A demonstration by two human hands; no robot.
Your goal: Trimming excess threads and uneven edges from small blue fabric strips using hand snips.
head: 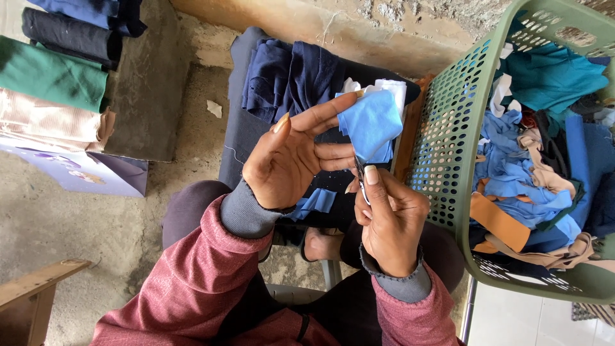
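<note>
Seen from above, the left hand [288,163] pinches a light blue fabric scrap [371,128] taut between its fingers. The right hand [391,221], fingers pressed around small scissors [360,179], meets its lower edge. A green basket [442,128] of scraps sits right.

The left hand [288,160] and right hand [391,224] meet at a light blue fabric piece [371,125]. Right of both hands stands a green perforated plastic basket [442,128], containing mixed fabric scraps [532,186]. Beyond them lies dark navy folded cloth [295,77]. Far left sit stacked folded fabrics [51,83].
</note>
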